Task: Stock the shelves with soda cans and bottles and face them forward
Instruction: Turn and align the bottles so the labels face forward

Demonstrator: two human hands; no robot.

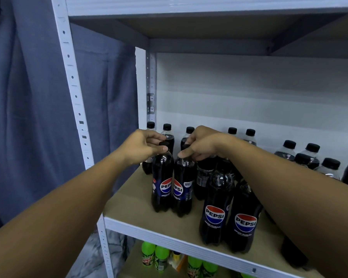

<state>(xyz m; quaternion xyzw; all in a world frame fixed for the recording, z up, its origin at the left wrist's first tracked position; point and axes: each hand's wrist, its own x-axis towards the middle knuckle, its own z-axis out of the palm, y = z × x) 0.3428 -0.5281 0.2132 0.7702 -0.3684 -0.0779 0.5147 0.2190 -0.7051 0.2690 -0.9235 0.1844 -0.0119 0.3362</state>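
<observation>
My left hand (pixel 144 146) pinches cap of left bottle (pixel 162 183); right hand (pixel 204 144) pinches cap of next bottle (pixel 182 187). Both upright, mid-shelf (pixel 149 227). Advise: twist by caps till logos square to front, keep bases flat.

Two bare forearms, no sleeves or jewellery.

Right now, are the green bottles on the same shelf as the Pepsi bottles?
No, the green bottles stand one shelf below the Pepsi bottles.
</observation>
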